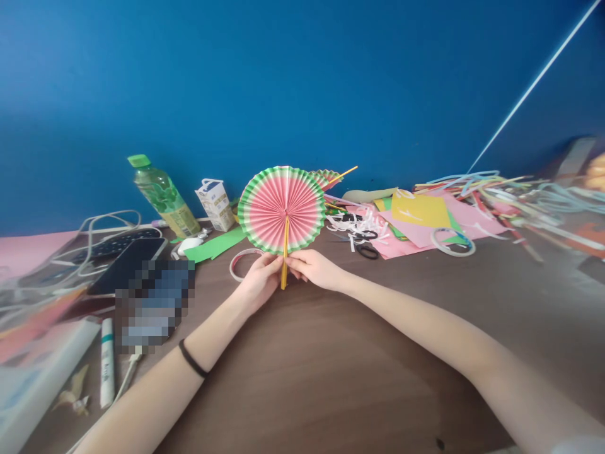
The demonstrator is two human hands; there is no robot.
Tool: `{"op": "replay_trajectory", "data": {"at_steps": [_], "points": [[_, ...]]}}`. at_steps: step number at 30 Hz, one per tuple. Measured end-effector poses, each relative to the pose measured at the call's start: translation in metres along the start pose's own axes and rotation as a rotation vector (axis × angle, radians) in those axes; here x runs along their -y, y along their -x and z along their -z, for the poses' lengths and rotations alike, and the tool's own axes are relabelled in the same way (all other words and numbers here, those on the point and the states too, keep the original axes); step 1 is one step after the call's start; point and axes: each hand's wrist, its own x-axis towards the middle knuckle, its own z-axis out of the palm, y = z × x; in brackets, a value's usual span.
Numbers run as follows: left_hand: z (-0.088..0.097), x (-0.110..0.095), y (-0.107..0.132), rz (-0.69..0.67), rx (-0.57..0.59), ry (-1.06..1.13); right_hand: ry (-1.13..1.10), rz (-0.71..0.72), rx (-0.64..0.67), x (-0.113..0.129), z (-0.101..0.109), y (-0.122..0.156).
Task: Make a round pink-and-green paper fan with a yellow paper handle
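Note:
A round pleated paper fan [265, 211], pink inside with a white ring and green edge, stands upright above the table, fully spread. Its yellow stick handle [284, 277] points down between both hands. My left hand [259, 277] is closed on the handle from the left, just below the fan's lower edge. From the right, my right hand [314, 268] pinches the same handle, its fingertips partly hidden behind it. Beside the left hand lies a roll of tape [235, 267], partly covered by the hand. Behind the fan, a second pleated fan [334, 179] with a yellow stick shows in part.
A green-capped bottle [165, 198] and a small carton [215, 205] stand at the back left. Nearer lie phones, cables and a marker [108, 362]. To the right are black scissors [367, 251], white paper shreds, coloured paper sheets [420, 209], another tape roll [466, 251] and many thin strips.

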Motion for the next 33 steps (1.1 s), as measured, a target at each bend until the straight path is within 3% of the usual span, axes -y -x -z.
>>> {"op": "replay_trajectory", "data": {"at_steps": [9,20,28,33], "points": [[0.005,0.0,-0.001,0.062,0.018,0.057,-0.105,0.005,0.003,-0.001,0.003,0.0],[0.011,0.005,-0.002,0.072,0.014,0.12,-0.136,0.019,-0.089,0.004,-0.004,0.005],[0.014,0.006,-0.001,0.102,0.016,0.158,0.078,0.089,-0.182,0.004,-0.012,0.009],[0.019,0.009,-0.003,0.116,0.021,0.154,0.347,0.214,-0.231,-0.003,-0.016,0.011]]}}
